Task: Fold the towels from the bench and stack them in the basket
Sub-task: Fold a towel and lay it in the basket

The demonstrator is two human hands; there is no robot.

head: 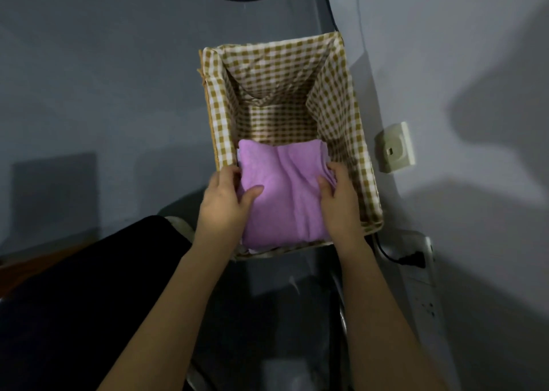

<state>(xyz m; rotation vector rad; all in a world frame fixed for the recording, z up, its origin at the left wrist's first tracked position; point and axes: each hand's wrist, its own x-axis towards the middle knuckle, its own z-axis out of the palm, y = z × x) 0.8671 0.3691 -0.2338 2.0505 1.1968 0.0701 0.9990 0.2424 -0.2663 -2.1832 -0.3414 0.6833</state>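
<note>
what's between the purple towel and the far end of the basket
Nothing but bare checked lining on the floor of the basket. The head view shows the purple towel filling only the near half, held by the left hand and right hand.

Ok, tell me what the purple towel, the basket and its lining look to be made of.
Purple towel: soft matte cloth, probably terry or microfibre; it creases where each hand grips it.
Basket: seemingly woven straw or wicker; a tan ribbed edge shows outside the left wall.
Lining: thin woven fabric in a tan-and-white check, folded at the corners.

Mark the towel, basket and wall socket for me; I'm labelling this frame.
towel (pixel 285 194), head view, top fold.
basket (pixel 341 117), head view, right lining wall.
wall socket (pixel 393 148), head view, faceplate.
</note>
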